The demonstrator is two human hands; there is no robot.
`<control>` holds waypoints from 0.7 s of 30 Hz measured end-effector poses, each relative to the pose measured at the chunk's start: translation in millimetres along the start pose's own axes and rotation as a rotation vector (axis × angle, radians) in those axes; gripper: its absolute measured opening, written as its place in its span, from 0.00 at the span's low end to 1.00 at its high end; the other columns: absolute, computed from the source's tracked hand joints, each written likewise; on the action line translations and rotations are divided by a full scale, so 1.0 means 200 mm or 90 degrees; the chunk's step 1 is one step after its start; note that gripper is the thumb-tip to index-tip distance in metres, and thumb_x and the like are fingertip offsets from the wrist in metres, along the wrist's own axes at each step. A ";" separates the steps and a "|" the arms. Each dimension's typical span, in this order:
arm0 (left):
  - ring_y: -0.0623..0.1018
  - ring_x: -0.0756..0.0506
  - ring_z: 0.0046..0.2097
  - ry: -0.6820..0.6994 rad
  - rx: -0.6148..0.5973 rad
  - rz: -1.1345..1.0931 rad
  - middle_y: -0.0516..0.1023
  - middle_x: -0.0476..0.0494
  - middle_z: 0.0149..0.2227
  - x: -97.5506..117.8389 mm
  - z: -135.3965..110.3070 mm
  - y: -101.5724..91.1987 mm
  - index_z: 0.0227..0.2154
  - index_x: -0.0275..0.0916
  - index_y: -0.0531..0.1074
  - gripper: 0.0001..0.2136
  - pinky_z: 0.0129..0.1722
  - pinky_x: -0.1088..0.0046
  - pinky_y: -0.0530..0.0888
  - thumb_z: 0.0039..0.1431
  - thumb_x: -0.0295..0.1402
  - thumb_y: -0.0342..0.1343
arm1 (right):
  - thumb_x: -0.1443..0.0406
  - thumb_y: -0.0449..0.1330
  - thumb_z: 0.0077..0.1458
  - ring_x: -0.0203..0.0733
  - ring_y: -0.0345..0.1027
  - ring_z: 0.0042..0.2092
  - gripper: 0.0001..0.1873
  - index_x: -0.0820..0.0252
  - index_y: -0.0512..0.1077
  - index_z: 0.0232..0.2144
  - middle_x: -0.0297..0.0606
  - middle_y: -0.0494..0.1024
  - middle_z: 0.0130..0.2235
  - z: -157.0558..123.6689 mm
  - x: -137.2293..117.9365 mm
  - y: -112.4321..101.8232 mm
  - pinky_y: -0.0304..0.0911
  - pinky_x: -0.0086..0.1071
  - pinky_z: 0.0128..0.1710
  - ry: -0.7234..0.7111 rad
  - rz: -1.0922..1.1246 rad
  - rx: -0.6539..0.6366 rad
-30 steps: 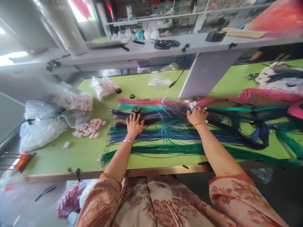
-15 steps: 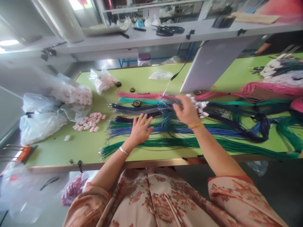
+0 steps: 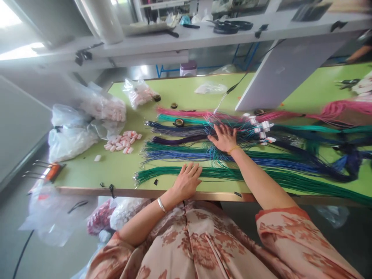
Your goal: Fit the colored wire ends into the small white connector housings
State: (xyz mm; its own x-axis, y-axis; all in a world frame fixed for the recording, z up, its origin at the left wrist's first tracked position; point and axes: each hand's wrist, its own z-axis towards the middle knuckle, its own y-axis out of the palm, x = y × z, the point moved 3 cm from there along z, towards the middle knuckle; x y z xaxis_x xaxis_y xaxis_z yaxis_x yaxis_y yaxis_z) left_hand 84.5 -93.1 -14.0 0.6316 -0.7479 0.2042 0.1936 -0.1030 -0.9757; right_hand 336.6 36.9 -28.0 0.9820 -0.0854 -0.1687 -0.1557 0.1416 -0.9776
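Note:
Long bundles of coloured wires lie side by side across a green table (image 3: 116, 170): pink, teal, dark blue, purple, blue and a green bundle (image 3: 261, 176) nearest me. My left hand (image 3: 187, 180) rests flat and open on the green bundle by the table's front edge. My right hand (image 3: 223, 137) lies with fingers spread on a tangle of thin teal wires (image 3: 229, 155) in the middle. Small white connectors (image 3: 261, 130) sit just right of that hand.
A heap of pink-white connectors (image 3: 122, 141) and plastic bags (image 3: 72, 133) lie at the left. Small tape rolls (image 3: 178, 123) sit on the wires. A white slanted board (image 3: 279, 75) stands behind, under a shelf with scissors (image 3: 229, 25). More wire bundles (image 3: 343, 110) lie at the right.
My left hand has drawn back from the dark bundles to the green bundle at the front edge. My right hand has shifted left off the connectors and now lies flat on the teal wires.

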 end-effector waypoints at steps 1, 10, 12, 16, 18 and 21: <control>0.58 0.36 0.67 -0.010 -0.002 -0.003 0.62 0.36 0.65 -0.01 -0.02 0.00 0.62 0.39 0.60 0.23 0.64 0.50 0.57 0.66 0.38 0.43 | 0.41 0.41 0.60 0.60 0.42 0.68 0.41 0.55 0.50 0.68 0.50 0.53 0.68 0.00 0.00 -0.01 0.35 0.68 0.61 0.000 0.003 0.002; 0.66 0.37 0.61 -0.151 0.074 0.033 0.68 0.34 0.61 -0.22 -0.18 -0.11 0.58 0.38 0.65 0.22 0.60 0.53 0.61 0.65 0.42 0.46 | 0.53 0.49 0.61 0.54 0.69 0.51 0.25 0.64 0.74 0.49 0.52 0.76 0.50 -0.07 -0.08 -0.33 0.60 0.48 0.54 -0.070 0.143 0.150; 0.70 0.36 0.56 -0.189 0.103 0.068 0.71 0.32 0.56 -0.27 -0.22 -0.15 0.56 0.39 0.68 0.21 0.57 0.55 0.64 0.65 0.42 0.46 | 0.56 0.50 0.61 0.51 0.70 0.48 0.21 0.62 0.76 0.44 0.49 0.78 0.46 -0.11 -0.19 -0.36 0.63 0.43 0.52 -0.152 0.214 0.145; 0.73 0.38 0.47 -0.229 0.113 0.106 0.74 0.34 0.46 -0.36 -0.31 -0.19 0.53 0.43 0.71 0.19 0.49 0.58 0.67 0.64 0.42 0.46 | 0.62 0.51 0.61 0.46 0.71 0.46 0.16 0.60 0.76 0.42 0.46 0.79 0.45 -0.24 -0.48 -0.29 0.64 0.41 0.51 -0.337 0.309 0.053; 0.73 0.38 0.46 -0.232 0.115 0.112 0.74 0.35 0.46 -0.40 -0.35 -0.21 0.53 0.43 0.72 0.19 0.49 0.58 0.67 0.65 0.42 0.46 | 0.64 0.51 0.61 0.45 0.71 0.46 0.15 0.61 0.76 0.42 0.46 0.79 0.45 -0.34 -0.62 -0.23 0.64 0.40 0.50 -0.412 0.316 -0.003; 0.72 0.37 0.49 -0.250 0.134 0.120 0.74 0.34 0.49 -0.45 -0.41 -0.22 0.52 0.42 0.72 0.19 0.53 0.55 0.64 0.64 0.44 0.47 | 0.66 0.51 0.61 0.45 0.69 0.47 0.15 0.62 0.76 0.44 0.46 0.78 0.46 -0.44 -0.77 -0.16 0.63 0.39 0.49 -0.477 0.280 -0.068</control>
State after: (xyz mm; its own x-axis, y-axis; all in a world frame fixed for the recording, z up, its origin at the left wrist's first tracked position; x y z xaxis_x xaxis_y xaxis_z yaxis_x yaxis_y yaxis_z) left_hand -43.1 -74.4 4.5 0.8985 -0.4318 0.0791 0.1700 0.1760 -0.9696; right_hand 180.3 -42.0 17.5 0.6362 0.6316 -0.4431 -0.5097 -0.0871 -0.8559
